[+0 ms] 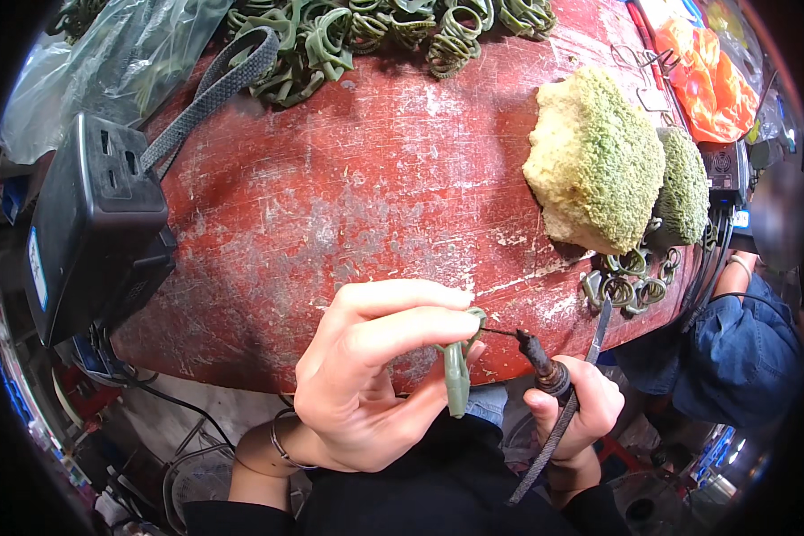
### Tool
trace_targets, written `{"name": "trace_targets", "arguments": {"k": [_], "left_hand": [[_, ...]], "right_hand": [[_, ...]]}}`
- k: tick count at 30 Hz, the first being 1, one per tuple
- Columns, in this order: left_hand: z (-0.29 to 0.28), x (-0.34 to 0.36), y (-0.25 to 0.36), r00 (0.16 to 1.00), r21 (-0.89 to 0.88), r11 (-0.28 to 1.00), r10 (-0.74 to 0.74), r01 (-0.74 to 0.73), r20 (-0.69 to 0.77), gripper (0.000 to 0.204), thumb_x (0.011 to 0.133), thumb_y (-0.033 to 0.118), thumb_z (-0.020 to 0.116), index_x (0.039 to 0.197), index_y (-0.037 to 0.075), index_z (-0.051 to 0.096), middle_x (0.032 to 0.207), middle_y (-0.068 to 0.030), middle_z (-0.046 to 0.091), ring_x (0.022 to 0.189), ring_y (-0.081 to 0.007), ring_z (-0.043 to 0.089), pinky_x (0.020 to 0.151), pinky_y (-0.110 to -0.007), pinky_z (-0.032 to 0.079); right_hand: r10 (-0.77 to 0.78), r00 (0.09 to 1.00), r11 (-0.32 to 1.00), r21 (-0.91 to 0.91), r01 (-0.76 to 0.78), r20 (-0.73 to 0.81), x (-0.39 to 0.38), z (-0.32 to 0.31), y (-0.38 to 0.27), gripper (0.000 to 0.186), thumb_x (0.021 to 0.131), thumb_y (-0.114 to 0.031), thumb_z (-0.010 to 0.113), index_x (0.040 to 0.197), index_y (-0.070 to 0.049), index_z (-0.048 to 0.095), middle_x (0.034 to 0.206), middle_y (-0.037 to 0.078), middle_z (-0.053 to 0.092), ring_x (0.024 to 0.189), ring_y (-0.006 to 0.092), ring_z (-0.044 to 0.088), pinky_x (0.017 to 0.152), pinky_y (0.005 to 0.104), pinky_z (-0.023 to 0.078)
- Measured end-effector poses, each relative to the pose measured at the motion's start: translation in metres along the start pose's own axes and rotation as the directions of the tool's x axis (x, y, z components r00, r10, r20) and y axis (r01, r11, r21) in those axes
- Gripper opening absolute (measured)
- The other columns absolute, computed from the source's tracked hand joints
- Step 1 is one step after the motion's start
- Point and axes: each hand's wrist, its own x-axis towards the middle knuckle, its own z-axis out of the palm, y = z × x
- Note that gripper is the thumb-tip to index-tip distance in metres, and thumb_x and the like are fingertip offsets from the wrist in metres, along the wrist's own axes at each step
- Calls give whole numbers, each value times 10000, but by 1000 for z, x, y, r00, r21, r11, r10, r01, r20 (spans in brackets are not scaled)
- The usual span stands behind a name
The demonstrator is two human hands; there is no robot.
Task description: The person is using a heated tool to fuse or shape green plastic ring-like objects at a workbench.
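Note:
My left hand [362, 384] pinches a small dark green piece [456, 380] with a curled top and a longer part hanging down, in front of my body at the table's near edge. My right hand [590, 406] is closed around a soldering iron [536, 355] with a blackened end. Its thin tip points left and meets or nearly meets the top of the green piece; the exact contact is hard to tell. A long, narrow metal file [545, 454] is also in the right hand, slanting across the fingers, one flat end up and the textured end down.
A scratched red table [357, 205] spreads ahead. Many green coiled pieces [330, 40] lie along its far side. A black box with a strap [121, 196] stands left, beside a clear plastic bag [125, 62]. Rough yellow-green blocks [598, 161] and several green rings [630, 284] sit right, near another person's arm [743, 268].

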Motion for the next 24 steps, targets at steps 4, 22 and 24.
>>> {"name": "trace_targets", "arguments": {"k": [4,22,24], "left_hand": [[0,0,1,1000,3,1000,-4,4,4,387,717,-115,627,1036,-28,425,1064,-189,432,837,-173,592,742,-265,543],[12,8,1,993,-94,995,-27,17,-112,392,654,-145,679,994,-43,512,1034,-151,462,862,-163,559,727,-239,515],[11,7,3,991,-111,992,-68,56,-111,401,661,-143,674,1006,-48,494,1051,-150,448,881,-161,550,760,-241,503]], "right_hand": [[8,1000,1000,-1,-8,-10,0,0,0,381,698,-340,735,803,-5,585,594,62,573,490,203,578,465,276,454],[318,857,945,66,-319,-406,7,-10,24,285,735,-135,704,891,60,566,697,106,585,597,178,575,598,260,456],[330,828,932,15,-363,-453,12,-18,29,262,729,-94,705,884,60,561,684,99,577,594,156,557,590,250,447]]}}
